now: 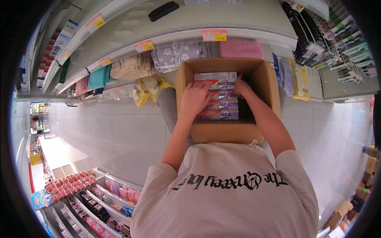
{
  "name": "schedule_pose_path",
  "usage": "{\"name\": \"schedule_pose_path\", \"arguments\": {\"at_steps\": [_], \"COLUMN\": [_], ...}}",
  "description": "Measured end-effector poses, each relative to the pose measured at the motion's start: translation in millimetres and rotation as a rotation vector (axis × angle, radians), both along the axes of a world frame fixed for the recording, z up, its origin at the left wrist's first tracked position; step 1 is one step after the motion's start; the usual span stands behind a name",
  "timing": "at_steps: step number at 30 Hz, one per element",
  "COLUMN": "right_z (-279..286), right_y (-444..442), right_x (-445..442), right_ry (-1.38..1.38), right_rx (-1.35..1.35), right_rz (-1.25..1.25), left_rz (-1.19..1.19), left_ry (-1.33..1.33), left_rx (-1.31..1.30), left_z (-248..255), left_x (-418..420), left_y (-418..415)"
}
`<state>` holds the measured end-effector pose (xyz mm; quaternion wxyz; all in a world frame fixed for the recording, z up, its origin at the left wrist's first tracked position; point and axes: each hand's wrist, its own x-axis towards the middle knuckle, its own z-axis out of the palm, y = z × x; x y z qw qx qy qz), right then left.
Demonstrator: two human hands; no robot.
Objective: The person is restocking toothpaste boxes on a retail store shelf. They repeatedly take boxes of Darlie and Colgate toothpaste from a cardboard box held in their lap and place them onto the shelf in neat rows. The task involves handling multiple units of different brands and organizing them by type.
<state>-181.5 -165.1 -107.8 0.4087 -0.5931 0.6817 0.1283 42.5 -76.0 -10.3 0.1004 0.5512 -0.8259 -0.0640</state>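
Note:
A cardboard box point(227, 132) with its top open sits before me, between my legs. Several Colgate toothpaste cartons point(223, 104) form a row inside it, their red, white and purple sides showing. My left hand point(195, 96) lies over the left ends of the cartons, fingers bent across the upper ones. At the right end of the upper toothpaste carton point(221, 84), my right hand point(242, 88) reaches down into the box with its fingers against the carton. Some of the right fingertips are hidden. To the right of the row, the inside of the box is dark.
A shelf edge point(178, 41) with price tags runs just beyond the box. Folded towels point(132, 66) and a pink towel point(241, 50) lie below it. Toothbrush packs point(342, 62) hang at the right. Behind me at left stands a stocked display rack point(98, 205).

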Motion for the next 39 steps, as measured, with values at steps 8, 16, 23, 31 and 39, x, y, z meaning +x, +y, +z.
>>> {"name": "schedule_pose_path", "arguments": {"at_steps": [8, 16, 23, 31, 39], "right_z": [79.0, 76.9, 74.4, 81.7, 93.3], "right_y": [1.0, 24.9, 34.2, 38.6, 38.1], "right_x": [-7.9, -11.2, -5.7, -14.7, -8.1], "right_ry": [-0.088, -0.574, -0.570, -0.529, -0.665], "right_rx": [-0.426, -0.618, -0.621, -0.613, -0.783], "right_rz": [0.247, 0.200, 0.277, 0.226, -0.004], "left_rz": [-0.025, -0.115, -0.043, 0.067, -0.051], "left_ry": [0.408, 0.499, 0.104, -0.166, 0.079], "left_rx": [-0.062, -0.614, -0.589, -0.483, -0.550], "left_z": [33.5, 132.8, 124.9, 124.1, 142.8], "left_x": [4.0, -11.8, -31.1, -42.0, -21.1], "left_y": [-14.4, -125.1, -252.0, -261.1, -219.0]}}
